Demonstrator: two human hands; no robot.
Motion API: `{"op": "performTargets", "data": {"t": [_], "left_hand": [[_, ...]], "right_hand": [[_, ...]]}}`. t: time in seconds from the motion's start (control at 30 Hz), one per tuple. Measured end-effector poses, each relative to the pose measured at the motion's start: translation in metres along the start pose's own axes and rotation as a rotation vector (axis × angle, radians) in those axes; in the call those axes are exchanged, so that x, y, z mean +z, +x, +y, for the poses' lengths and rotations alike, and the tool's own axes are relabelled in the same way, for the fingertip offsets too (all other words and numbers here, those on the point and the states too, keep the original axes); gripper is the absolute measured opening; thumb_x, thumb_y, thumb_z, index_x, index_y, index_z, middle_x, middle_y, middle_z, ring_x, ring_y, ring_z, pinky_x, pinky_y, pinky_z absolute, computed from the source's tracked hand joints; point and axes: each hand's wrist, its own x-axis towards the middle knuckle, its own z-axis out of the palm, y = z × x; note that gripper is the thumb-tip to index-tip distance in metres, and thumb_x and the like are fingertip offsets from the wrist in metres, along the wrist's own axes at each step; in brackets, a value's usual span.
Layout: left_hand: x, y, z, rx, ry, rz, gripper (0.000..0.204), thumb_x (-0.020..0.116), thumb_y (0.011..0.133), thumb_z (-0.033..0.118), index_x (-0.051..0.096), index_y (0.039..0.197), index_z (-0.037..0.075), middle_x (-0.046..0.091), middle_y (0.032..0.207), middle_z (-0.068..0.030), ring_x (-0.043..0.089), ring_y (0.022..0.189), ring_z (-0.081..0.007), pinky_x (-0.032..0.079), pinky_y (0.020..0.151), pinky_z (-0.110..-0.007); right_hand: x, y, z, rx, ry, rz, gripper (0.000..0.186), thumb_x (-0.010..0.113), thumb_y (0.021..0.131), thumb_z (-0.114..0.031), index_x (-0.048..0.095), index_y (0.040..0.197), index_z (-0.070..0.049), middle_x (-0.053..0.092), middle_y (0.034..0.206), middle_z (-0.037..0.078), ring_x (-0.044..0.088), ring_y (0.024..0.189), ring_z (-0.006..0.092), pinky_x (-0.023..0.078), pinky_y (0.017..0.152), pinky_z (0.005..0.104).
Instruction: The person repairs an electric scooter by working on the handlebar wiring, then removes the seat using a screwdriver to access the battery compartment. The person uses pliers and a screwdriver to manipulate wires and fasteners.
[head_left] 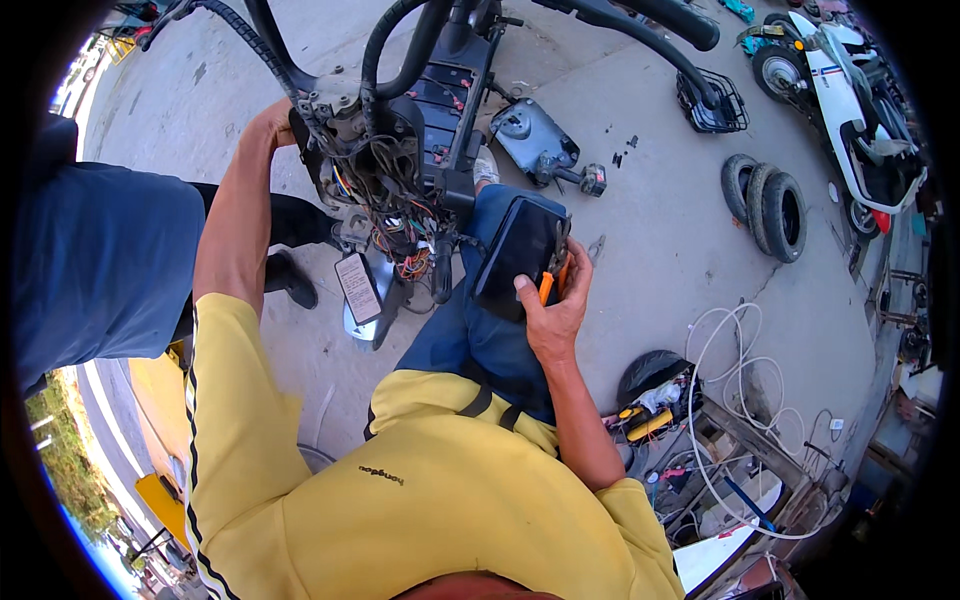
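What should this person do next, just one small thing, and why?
Perhaps set down the black panel: the right hand holds it together with the orange-handled pliers, so the tool looks awkward to use, while tangled wires hang exposed and the left hand is partly hidden.

Three black tyres (pixel 772 215) are bunched close together on the grey floor (pixel 660 250); a white scooter (pixel 832 95) is parked to the right of them, with a red bit low down at its end; a black wire basket (pixel 714 124) is on the floor too; a thin white hose (pixel 785 536) curls in big loops by a messy heap of parts; a yellow thing (pixel 650 428) lies there; another person in blue (pixel 110 260) stands at the left, with green plants (pixel 62 440) beyond.
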Motion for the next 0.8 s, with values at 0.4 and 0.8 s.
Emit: {"op": "performTargets", "data": {"t": [0.4,0.8], "left_hand": [[-0.019,0.01,0.008,-0.054,0.075,0.025,0.034,0.075,0.093,0.012,0.071,0.124,-0.002,0.077,0.117,-0.0151,0.075,0.097,-0.0255,0.062,0.09,-0.045],[-0.067,0.018,-0.012,-0.008,-0.001,0.027,0.027,0.074,0.088,0.007,0.075,0.113,-0.003,0.078,0.108,-0.0159,0.076,0.088,-0.026,0.063,0.085,-0.045]], "right_hand": [[-0.004,-0.008,0.003,-0.075,-0.065,0.06,0.07,0.083,0.082,-0.009,0.049,0.143,-0.003,0.053,0.121,0.01,0.057,0.108,0.023,0.047,0.102,0.0345],[-0.017,0.003,0.003,0.002,-0.018,0.001,0.076,0.084,0.084,-0.01,0.046,0.148,-0.002,0.054,0.134,0.012,0.056,0.121,0.0229,0.043,0.11,0.0357]]}}
